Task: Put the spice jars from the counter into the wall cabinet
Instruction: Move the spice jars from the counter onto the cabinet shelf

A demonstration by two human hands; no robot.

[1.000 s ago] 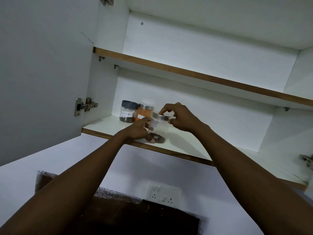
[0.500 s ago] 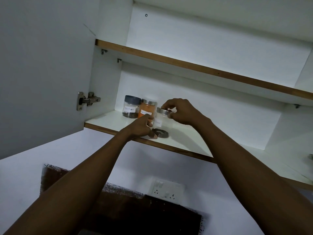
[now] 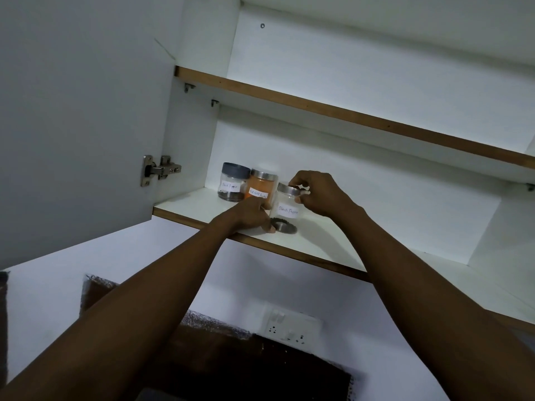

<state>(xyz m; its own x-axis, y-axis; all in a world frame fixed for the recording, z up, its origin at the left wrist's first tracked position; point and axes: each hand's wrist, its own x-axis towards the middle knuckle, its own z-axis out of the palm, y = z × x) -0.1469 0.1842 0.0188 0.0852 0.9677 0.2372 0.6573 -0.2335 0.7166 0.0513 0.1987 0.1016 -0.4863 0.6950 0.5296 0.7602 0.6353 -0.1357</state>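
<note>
Three spice jars stand on the lower shelf (image 3: 199,206) of the open wall cabinet. At the left is a clear jar with a dark lid (image 3: 232,182), labelled black pepper. Beside it is a jar of orange powder (image 3: 261,185) with a metal lid. To its right, the clear black-pepper jar (image 3: 287,208) with a silver lid rests on the shelf near its front edge. My right hand (image 3: 320,195) pinches its lid from the right. My left hand (image 3: 251,217) grips its base from the left, hiding part of the jar.
The cabinet door (image 3: 78,125) hangs open at the left with a metal hinge (image 3: 157,170). An upper shelf (image 3: 347,114) crosses above the jars. Below the cabinet are a white wall socket (image 3: 291,325) and a dark backsplash (image 3: 246,363).
Both hands have slid the clear jar a little farther back on the shelf, next to the orange jar. The camera view has tilted slightly.
</note>
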